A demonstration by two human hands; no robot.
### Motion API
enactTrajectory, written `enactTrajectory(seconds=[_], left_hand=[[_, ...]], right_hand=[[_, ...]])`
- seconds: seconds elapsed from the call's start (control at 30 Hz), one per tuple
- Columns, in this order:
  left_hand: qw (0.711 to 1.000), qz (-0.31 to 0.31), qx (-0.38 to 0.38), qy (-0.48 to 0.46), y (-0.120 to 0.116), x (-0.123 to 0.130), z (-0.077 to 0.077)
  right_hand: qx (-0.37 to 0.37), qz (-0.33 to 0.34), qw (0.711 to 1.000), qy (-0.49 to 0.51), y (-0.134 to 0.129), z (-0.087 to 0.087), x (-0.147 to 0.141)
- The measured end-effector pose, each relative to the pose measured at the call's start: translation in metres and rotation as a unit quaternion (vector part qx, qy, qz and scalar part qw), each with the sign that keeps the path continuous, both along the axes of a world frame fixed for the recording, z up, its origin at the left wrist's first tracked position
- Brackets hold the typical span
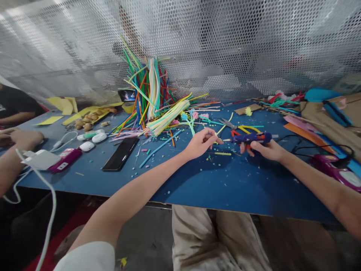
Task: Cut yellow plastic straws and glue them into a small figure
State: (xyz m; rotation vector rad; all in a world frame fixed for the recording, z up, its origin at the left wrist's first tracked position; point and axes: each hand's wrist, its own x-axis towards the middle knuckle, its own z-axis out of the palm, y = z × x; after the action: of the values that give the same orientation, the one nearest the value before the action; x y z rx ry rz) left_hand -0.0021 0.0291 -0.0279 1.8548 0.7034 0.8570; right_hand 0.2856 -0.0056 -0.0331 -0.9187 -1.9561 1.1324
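My right hand (262,148) grips a dark blue hot glue gun (248,138), its nozzle aimed left at the fingertips of my left hand. A clear glue stick (275,136) sticks out of the gun's back end. My left hand (203,142) is closed in a pinch on a small yellow piece, perhaps pipe cleaner, mostly hidden by the fingers. Just behind lie pliers (229,123) and pastel pipe-cleaner flowers (194,116) on green stems. A short yellow pipe-cleaner piece (222,153) rests on the blue table below the nozzle.
Bundled pipe cleaners (153,90) stand against the perforated metal screen (225,45). A black phone (120,153) lies left of my arm. Further left are a power strip (65,160), white cables and another person's hands (26,139). Cardboard (324,113) and a purple power strip (335,167) are at right.
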Motion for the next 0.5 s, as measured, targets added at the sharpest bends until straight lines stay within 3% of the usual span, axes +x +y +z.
enactTrajectory(seconds=[0.17,0.5], left_hand=[[0.997,-0.049,-0.050,0.021,0.002,0.001,-0.001],[0.994,-0.053,-0.086,0.039,0.005,0.000,-0.003]], right_hand=[[-0.001,0.018,0.999,0.049,0.007,-0.012,-0.002],[-0.052,0.013,0.998,0.028,0.010,-0.016,0.001]])
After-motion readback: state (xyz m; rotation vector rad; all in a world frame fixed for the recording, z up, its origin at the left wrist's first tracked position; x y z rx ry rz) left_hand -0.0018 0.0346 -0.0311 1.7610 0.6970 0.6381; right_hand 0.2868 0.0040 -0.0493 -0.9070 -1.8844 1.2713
